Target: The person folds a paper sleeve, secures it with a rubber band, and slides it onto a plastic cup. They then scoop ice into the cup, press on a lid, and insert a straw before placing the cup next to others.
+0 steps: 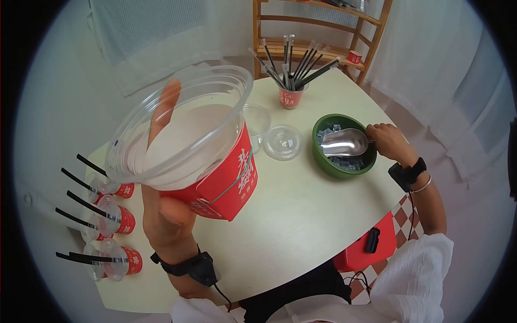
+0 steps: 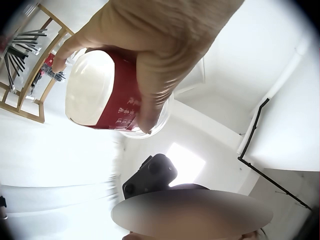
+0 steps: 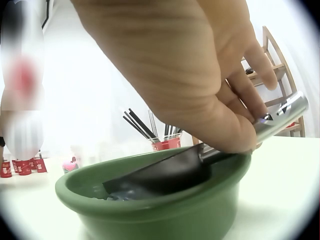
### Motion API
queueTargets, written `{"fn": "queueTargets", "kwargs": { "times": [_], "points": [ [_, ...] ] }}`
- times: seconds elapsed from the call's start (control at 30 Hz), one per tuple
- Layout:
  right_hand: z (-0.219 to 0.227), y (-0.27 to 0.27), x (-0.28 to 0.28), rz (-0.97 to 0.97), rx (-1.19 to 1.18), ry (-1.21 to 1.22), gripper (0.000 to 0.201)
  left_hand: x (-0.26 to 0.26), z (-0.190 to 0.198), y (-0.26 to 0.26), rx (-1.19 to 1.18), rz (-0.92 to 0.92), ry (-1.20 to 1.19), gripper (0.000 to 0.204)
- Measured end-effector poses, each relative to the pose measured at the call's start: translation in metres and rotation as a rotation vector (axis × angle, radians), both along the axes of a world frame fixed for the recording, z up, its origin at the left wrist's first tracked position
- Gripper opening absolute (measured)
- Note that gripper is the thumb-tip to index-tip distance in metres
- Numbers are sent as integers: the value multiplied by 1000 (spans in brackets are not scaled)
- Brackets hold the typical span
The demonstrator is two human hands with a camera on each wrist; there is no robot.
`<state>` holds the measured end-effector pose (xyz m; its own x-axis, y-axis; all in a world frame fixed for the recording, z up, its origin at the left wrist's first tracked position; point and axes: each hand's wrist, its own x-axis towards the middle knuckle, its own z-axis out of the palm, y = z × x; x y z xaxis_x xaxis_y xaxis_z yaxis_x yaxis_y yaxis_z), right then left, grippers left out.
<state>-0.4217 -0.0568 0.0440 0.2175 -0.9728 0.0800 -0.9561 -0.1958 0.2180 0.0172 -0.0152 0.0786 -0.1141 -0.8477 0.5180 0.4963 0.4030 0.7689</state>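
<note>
My left hand [image 1: 167,220] holds up a clear plastic cup with a red printed sleeve [image 1: 237,180], close to the head camera. The cup's wide clear rim faces up and tilts; a thin green band crosses the sleeve. From below, the left wrist view shows the cup's pale base [image 2: 90,89] and the thumb against its side. Over the table's right part, my right hand [image 1: 390,142] grips the handle of a metal scoop [image 1: 344,142]. The scoop's blade lies inside a green bowl [image 1: 336,171], over ice cubes [image 1: 347,163]. In the right wrist view, fingers curl round the handle [image 3: 282,117].
Clear lids [image 1: 283,142] lie mid-table. Behind them stands a red cup of wrapped straws [image 1: 291,98]. Several lidded red cups with black straws [image 1: 126,220] line the left side. A wooden shelf [image 1: 318,19] is at the back; a red stool [image 1: 350,258] sits by the front edge.
</note>
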Motion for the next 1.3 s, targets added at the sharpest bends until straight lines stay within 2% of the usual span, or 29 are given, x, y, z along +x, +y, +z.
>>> {"fn": "queueTargets", "kwargs": {
  "times": [0.17,0.33,0.4,0.43,0.5,0.53,0.6,0.67,0.77,1.1,1.2,1.3],
  "points": [
    [4,3,6,18,38,-8,15,-8,10,-1,-49,57,-109,122],
    [26,9,27,6,108,51,13,-12,17,-1,-116,138,-236,120],
    [41,12,31,52,-19,46,12,-11,15,-2,-133,188,-282,119],
    [48,12,32,78,-82,45,11,-11,17,-2,-117,153,-287,118],
    [59,11,34,108,-215,184,6,-9,21,1,-85,83,-300,116],
    [63,8,34,122,-283,254,4,-10,20,2,-90,110,-281,117],
    [59,2,32,131,-412,389,4,-12,18,4,-102,164,-241,118],
    [60,-1,39,174,-517,502,4,-11,18,2,-148,200,-298,119],
    [53,-8,43,247,-566,533,5,-13,20,4,-144,224,-307,121],
    [54,-25,43,281,-487,378,8,-12,21,18,-54,182,-304,115],
    [54,-26,40,256,-469,367,9,-24,29,26,105,304,-262,121],
    [56,-26,43,263,-428,345,10,-25,27,23,86,320,-272,123]
  ]
}}
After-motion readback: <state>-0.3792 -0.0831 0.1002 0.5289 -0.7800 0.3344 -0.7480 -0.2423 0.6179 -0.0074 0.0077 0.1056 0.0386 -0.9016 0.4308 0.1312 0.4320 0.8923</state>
